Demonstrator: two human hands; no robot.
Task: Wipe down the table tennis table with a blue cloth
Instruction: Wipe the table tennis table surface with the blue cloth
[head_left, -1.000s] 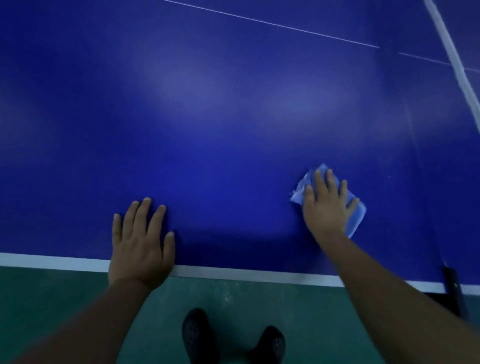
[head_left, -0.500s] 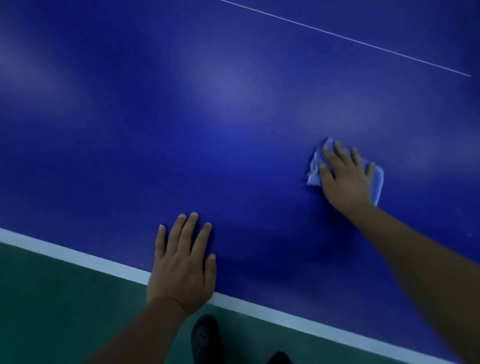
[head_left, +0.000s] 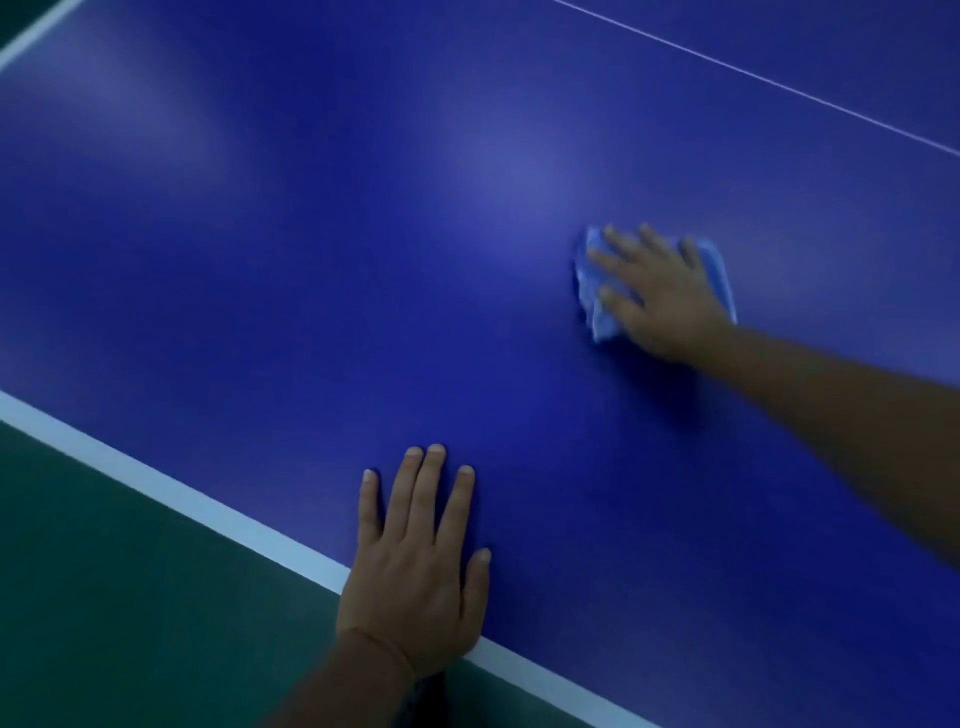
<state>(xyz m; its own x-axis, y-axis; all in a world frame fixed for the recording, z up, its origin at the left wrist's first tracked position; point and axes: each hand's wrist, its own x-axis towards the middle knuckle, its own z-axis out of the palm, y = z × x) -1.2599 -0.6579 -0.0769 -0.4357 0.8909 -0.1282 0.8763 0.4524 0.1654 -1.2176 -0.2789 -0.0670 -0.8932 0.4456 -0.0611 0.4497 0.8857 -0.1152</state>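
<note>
Head view, l. to r. Far l.: green floor (head_left: 130, 597) below the table edge, w/ a second strip of it at the top l. corner. White edge line (head_left: 208, 512) runs diagonally from mid-l. down to the bottom centre, marking the near border of the table (head_left: 322, 249), a dark blue top w/ soft pale glare patches. Centre-bottom: left hand (head_left: 415, 577) lies palm-down on the table, heel across the white line, fingers straight and close together pointing away from the person, thumb out to the r.; it presses flat and holds nothing. Its forearm enters from the bottom edge. Centre-r.: light blue cloth (head_left: 597, 306), crumpled, lies on the table well inside the border, apart from the left hand. Right hand (head_left: 660, 296) rests on top of the cloth, fingers spread and nearly straight, pointing l.; palm presses the cloth to the surface, w/ cloth showing beyond the fingertips on the l. and past the far side of the hand. Motion blur softens this hand. R.: right forearm reaches in from the r. edge. Top r.: thin white centre line (head_left: 753, 78) crosses the table diagonally.
</note>
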